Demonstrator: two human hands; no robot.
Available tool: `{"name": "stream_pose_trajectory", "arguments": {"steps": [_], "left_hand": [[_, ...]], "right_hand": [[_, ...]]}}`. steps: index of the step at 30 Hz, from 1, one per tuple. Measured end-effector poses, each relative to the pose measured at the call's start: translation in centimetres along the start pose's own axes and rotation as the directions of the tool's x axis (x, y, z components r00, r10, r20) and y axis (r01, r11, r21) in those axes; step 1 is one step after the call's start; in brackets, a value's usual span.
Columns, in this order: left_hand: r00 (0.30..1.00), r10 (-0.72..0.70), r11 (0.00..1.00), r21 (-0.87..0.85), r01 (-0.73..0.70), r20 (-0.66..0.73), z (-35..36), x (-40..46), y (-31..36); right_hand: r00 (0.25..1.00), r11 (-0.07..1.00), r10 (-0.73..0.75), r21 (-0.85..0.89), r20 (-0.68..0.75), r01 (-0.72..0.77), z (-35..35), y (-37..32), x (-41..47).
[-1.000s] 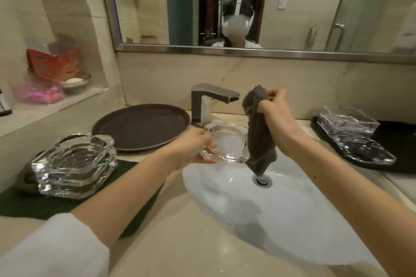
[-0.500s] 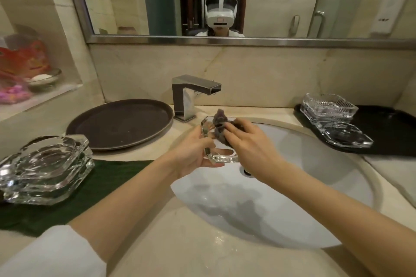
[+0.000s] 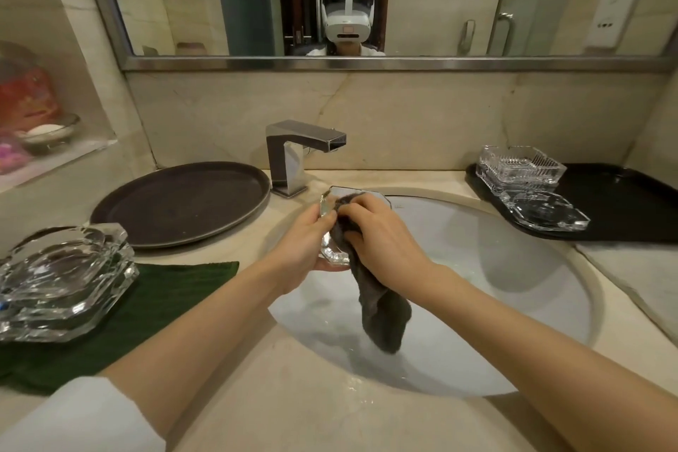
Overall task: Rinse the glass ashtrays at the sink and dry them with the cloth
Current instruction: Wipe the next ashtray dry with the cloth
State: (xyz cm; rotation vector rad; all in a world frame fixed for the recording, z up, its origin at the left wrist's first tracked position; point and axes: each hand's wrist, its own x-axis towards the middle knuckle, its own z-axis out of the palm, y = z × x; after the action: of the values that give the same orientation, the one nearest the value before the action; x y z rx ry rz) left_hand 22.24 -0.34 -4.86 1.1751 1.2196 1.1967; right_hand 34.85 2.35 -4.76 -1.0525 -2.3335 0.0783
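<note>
Glass ashtray (image 3: 332, 231) tilted above sink rim (image 3: 572, 268)

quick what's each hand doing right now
Left hand: grips the clear glass ashtray over the white sink basin.
Right hand: grips the dark grey cloth, pressing it into the ashtray.

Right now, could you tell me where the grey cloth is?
The grey cloth is at centre, over the sink, pressed by the right hand into the ashtray held by the left hand.
</note>
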Motion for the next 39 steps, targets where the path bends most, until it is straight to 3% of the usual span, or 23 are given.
{"name": "stream_pose_trajectory", "arguments": {"steps": [3, 7, 10, 13, 15, 18, 23, 28, 33, 35, 39], "left_hand": [[1.000, 0.003, 1.000, -0.004, -0.003, -0.026, 0.3, 0.0, 0.0], [0.991, 0.050, 0.998, -0.028, -0.054, -0.127, 0.1, 0.2, 0.1], [0.980, 0.055, 0.996, -0.064, -0.069, -0.193, 0.0, 0.2, 0.2], [0.970, 0.048, 0.996, -0.063, -0.064, -0.238, -0.3, 0.5, 0.1], [0.974, 0.036, 0.994, -0.097, -0.059, -0.223, -0.2, 0.5, 0.0], [0.984, 0.044, 0.992, -0.109, -0.063, -0.173, -0.1, 0.3, 0.1], [0.985, 0.077, 0.992, -0.087, -0.092, -0.153, -0.3, 0.5, 0.2], [0.972, 0.087, 0.992, -0.067, -0.104, -0.218, 0.1, 0.4, 0.1], [0.947, 0.126, 0.984, -0.085, -0.157, -0.297, -0.3, 0.5, 0.6], [0.936, 0.139, 0.981, -0.086, -0.175, -0.322, -0.9, 0.7, 0.6], [0.933, 0.140, 0.981, -0.081, -0.176, -0.331, -1.5, 0.9, 0.5]], "right_hand": [[0.996, 0.974, -0.065, -0.223, -0.067, 0.048, 0.3, 0.7, 0.0], [0.996, 0.872, -0.081, -0.482, 0.032, 0.086, 0.1, 0.6, -0.2], [0.993, 0.905, -0.109, -0.409, 0.035, 0.114, -0.7, 0.1, -0.7], [0.994, 0.989, -0.077, -0.119, 0.080, 0.086, -0.2, -0.1, -1.1], [0.996, 0.998, -0.055, 0.038, 0.072, 0.052, 0.3, -0.6, -1.3], [0.994, 0.991, -0.090, 0.108, 0.059, 0.083, 0.6, -1.3, -1.1], [0.972, 0.987, -0.146, -0.046, 0.186, 0.157, 0.3, -1.4, -1.2], [0.983, 0.920, -0.075, -0.368, 0.167, 0.133, 0.3, -0.8, -0.7], [0.991, 0.846, -0.037, -0.523, 0.129, 0.099, 0.5, -1.2, -0.5], [0.992, 0.873, -0.119, -0.470, 0.050, 0.129, 0.7, -1.0, -0.4], [0.980, 0.973, -0.186, -0.126, 0.071, 0.194, 0.3, -1.0, -0.8]]}}
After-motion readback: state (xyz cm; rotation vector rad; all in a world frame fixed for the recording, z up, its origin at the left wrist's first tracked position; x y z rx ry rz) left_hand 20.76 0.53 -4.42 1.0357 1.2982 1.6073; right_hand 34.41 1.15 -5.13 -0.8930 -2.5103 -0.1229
